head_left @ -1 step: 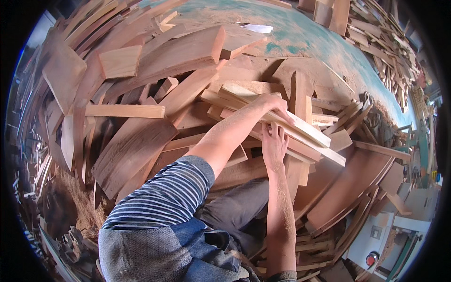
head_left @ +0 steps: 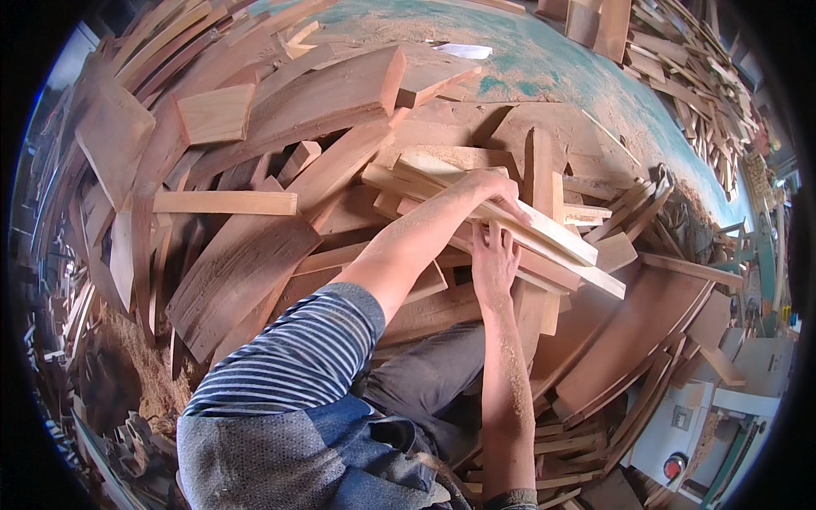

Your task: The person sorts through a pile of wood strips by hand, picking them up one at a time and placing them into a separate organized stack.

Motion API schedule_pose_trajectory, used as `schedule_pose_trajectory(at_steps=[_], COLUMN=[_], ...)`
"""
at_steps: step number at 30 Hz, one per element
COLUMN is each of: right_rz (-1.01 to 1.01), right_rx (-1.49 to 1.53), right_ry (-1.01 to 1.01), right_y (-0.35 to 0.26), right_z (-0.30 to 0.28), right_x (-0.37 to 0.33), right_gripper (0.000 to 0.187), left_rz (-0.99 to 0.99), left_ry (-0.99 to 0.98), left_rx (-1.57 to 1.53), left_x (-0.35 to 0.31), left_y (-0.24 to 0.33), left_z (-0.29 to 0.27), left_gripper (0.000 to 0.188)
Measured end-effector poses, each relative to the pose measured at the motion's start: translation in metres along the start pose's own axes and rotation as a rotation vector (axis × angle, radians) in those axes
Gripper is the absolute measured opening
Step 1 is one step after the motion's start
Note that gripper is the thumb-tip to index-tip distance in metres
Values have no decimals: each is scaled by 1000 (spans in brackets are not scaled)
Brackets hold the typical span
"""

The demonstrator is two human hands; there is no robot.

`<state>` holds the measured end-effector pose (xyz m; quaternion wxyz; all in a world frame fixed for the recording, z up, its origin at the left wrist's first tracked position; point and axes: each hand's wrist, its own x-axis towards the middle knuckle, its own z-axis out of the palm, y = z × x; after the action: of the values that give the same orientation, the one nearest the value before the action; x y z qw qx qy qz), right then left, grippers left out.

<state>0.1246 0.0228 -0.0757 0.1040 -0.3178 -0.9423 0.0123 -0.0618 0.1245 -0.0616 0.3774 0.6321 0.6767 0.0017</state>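
Note:
A bundle of long, pale wooden strips (head_left: 557, 235) lies slantwise before me across other lumber. My left hand (head_left: 499, 189) reaches over it from the left, its fingers bent down over the far side, the tips partly hidden. Against the near side, my right hand (head_left: 495, 259) grips the same bundle with its fingers curled up onto the edge; its thumb is hidden. Under and beside the bundle, an upright-looking reddish board (head_left: 537, 166) and other planks cross. Sawdust clings to both forearms.
Curved, thick wooden pieces (head_left: 319, 102) are heaped at the left, with a short plank (head_left: 225, 201) on top. A dusty green surface (head_left: 544, 64) stretches behind. Scrap strips (head_left: 688, 93) pile up far right. A pale machine (head_left: 667, 433) with a red knob stands at lower right.

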Motion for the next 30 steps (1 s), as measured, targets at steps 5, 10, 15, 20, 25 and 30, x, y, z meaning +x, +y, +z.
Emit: schedule_pose_trajectory(at_steps=[5,10,15,20,25,30], right_rz=[-14,105,92,569,1494,1670], right_rx=[-33,63,342,341,373,-181], right_ry=[98,116,367,292,319,491], right_y=[-2,4,-19,-12,-6,-21], right_z=[-5,0,-54,-80,-144,-271], right_x=[-2,-2,-91,-327,-575,-694], right_gripper=[47,46,46,37,32,41], left_rz=[58,82,168,188,191,345], left_ry=[47,94,254,222,450,632], left_rx=[82,148,40,181,149,-166], left_x=[0,22,38,9,-23,-37], left_y=[-1,12,-30,-3,-6,39], left_z=[-3,-1,19,5,4,12], left_gripper=[97,85,108,117,120,75])
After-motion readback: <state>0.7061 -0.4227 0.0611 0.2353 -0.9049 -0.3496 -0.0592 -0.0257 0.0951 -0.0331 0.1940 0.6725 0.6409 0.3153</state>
